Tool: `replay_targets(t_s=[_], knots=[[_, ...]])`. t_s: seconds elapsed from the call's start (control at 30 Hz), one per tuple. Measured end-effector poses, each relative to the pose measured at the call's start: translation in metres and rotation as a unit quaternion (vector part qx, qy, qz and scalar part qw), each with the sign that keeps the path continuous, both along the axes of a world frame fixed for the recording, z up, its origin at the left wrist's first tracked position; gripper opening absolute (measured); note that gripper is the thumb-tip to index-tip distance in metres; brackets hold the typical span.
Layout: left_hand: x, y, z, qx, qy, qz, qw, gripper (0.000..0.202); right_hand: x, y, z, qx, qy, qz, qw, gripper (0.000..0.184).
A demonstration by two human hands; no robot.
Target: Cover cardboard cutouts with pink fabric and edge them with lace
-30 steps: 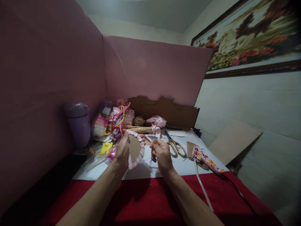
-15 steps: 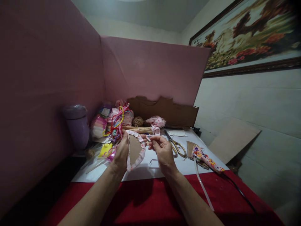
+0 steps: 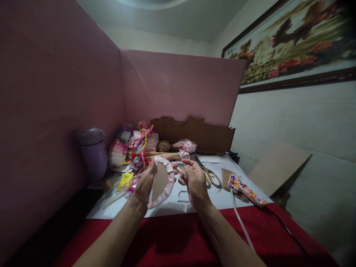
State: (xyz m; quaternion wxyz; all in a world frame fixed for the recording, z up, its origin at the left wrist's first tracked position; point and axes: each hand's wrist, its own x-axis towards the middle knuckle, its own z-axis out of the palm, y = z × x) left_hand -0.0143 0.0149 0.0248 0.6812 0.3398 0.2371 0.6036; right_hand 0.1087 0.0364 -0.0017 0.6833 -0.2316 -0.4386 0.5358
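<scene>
My left hand (image 3: 145, 181) is closed on the straight side of a half-round piece of cardboard (image 3: 160, 182). Pale pink dotted fabric (image 3: 166, 191) is wrapped along the cardboard's curved rim, and the piece stands tilted above the white sheet. Just right of that rim is my right hand (image 3: 193, 180), its index finger pointing left and its other fingers curled in with the thumb. Whatever lies in those curled fingers, if anything, is hidden. Gold-handled scissors (image 3: 213, 178) rest behind my right hand.
A fabric-patterned glue gun (image 3: 246, 191) lies on cardboard at right, its clear stick and black cord trailing over the red cloth (image 3: 172, 241). Behind are pipe cleaners (image 3: 140, 146), wooden sticks (image 3: 154, 154), a twine ball (image 3: 164, 146) and pink fabric (image 3: 185, 146). A purple container (image 3: 94, 157) stands left.
The cardboard piece has moved slightly down and right in view. My right hand's index finger has straightened from a pinch, and the small pale piece seen at its fingertips no longer shows clearly.
</scene>
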Motion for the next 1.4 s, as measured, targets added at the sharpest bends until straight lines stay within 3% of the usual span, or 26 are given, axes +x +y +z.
replay_targets(t_s=[0.17,0.43,0.53,0.7,0.77,0.87,0.97,1.2,1.4], knots=[[-0.004,0.003,-0.003,0.0,-0.001,-0.026,1.0,0.045,0.002,0.002,-0.003,0.007,-0.041,-0.009,0.999,0.019],[-0.001,0.006,-0.003,0.015,0.017,0.019,1.0,0.041,0.003,-0.005,-0.005,0.133,-0.181,-0.094,0.97,0.014],[0.0,0.01,-0.006,0.028,0.014,0.077,0.997,0.041,0.004,-0.009,-0.008,0.222,-0.298,-0.162,0.914,0.035],[-0.001,0.016,-0.014,0.024,0.048,0.128,0.99,0.043,0.008,-0.01,-0.013,0.327,-0.475,-0.272,0.77,0.055],[-0.002,0.016,-0.017,0.019,0.056,0.14,0.988,0.043,0.01,-0.01,-0.013,0.346,-0.508,-0.283,0.736,0.057],[-0.001,0.014,-0.017,0.018,0.06,0.148,0.987,0.042,0.013,-0.009,-0.013,0.36,-0.528,-0.291,0.712,0.059],[0.0,0.013,-0.014,0.006,0.048,0.123,0.991,0.043,0.012,-0.01,-0.012,0.35,-0.516,-0.288,0.727,0.055],[0.001,0.009,-0.003,-0.053,-0.003,0.058,0.997,0.042,0.006,-0.012,-0.006,0.225,-0.396,-0.286,0.843,0.025],[-0.001,0.013,-0.008,-0.07,-0.009,0.047,0.996,0.042,0.007,-0.004,-0.007,0.127,-0.363,-0.254,0.888,0.029]])
